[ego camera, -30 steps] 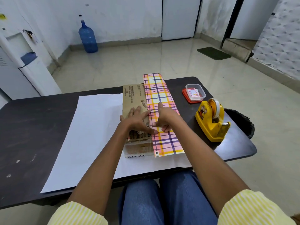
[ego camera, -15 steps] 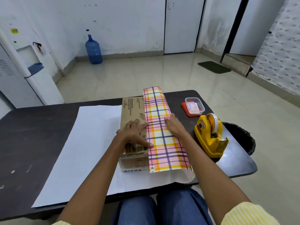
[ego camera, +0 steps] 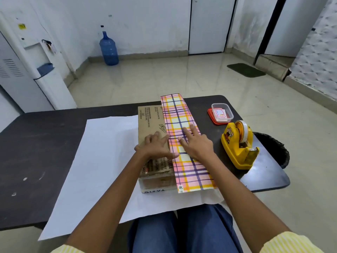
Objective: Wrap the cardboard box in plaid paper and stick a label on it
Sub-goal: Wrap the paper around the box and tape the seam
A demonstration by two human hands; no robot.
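Left hand (ego camera: 156,147) flat, fingers spread, on the brown cardboard box (ego camera: 151,121), right hand (ego camera: 196,144) flat, fingers straight, pressing the pink-and-yellow plaid paper (ego camera: 177,114) folded over the box's right side, box at the middle of the dark counter (ego camera: 36,143), yellow tape dispenser (ego camera: 237,147) to the right

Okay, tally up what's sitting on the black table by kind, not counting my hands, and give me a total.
Cardboard box: 1
Plaid paper sheet: 1
Yellow tape dispenser: 1
Clear container of labels: 1
Red lid under that container: 1
Total: 5
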